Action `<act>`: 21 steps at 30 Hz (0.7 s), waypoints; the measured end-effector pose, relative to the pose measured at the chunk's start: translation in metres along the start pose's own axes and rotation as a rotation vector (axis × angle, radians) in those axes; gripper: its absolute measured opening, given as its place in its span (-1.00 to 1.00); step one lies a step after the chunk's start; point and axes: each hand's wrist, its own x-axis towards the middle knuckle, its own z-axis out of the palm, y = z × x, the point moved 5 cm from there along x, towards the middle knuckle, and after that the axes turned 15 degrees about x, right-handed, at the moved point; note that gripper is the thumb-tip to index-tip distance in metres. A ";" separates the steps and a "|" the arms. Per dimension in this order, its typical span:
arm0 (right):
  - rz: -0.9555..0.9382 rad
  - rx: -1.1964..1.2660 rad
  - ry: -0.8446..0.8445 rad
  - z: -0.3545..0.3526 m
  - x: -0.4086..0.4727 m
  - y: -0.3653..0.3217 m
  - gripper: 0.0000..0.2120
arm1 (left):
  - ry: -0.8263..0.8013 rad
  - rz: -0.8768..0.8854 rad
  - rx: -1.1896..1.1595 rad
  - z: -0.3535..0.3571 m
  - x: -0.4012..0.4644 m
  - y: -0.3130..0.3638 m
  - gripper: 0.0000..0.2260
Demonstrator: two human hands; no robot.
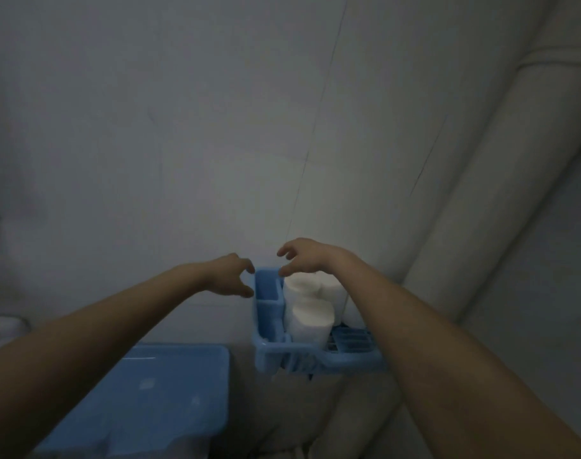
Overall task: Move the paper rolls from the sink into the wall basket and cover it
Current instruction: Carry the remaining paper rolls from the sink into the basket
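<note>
A blue plastic wall basket (269,352) hangs on the grey wall at lower centre. Several white paper rolls (310,321) stand upright inside it, filling its right part; a narrow side compartment on the left holds nothing I can see. My left hand (231,274) hovers just left of the basket's back corner, fingers spread and curled, holding nothing. My right hand (304,258) hangs above the rolls at the back of the basket, fingers apart and empty. My right forearm hides the basket's right end.
A blue plastic lid or tray (156,392) lies flat at lower left, below my left arm. A thick white pipe (464,200) runs diagonally along the wall on the right. A pale sink edge (4,326) shows at far left.
</note>
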 end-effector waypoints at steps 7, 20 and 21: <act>-0.072 -0.081 -0.085 0.033 0.019 -0.094 -0.47 | -0.011 -0.039 -0.004 -0.021 -0.050 -0.058 -0.50; -0.340 -0.124 -0.160 0.168 0.062 -0.288 -0.79 | 0.036 -0.395 0.059 -0.009 -0.179 -0.246 -0.69; -0.357 -0.121 -0.163 0.183 0.066 -0.303 -0.80 | 0.043 -0.443 0.069 -0.005 -0.191 -0.265 -0.71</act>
